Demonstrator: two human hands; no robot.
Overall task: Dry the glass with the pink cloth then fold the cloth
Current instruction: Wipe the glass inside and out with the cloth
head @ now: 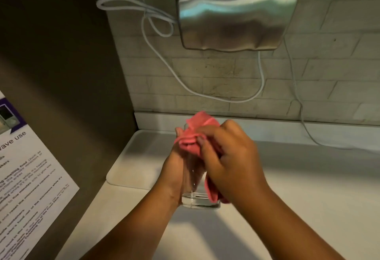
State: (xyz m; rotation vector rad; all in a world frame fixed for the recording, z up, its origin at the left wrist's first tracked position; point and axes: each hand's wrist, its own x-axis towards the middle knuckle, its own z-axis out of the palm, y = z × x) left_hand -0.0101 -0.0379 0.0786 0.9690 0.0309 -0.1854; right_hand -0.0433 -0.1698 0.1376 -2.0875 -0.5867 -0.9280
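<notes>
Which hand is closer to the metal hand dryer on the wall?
Right. The right hand, bunching the pink cloth at the glass, sits almost under the dryer; the left hand holds the glass farther left.

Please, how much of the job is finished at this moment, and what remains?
Done: nothing complete is visible. In hand: the left hand holds the glass above the counter, while the right hand works the bunched pink cloth at its rim. Left: finishing the drying, then folding the cloth, which is still crumpled.
</notes>
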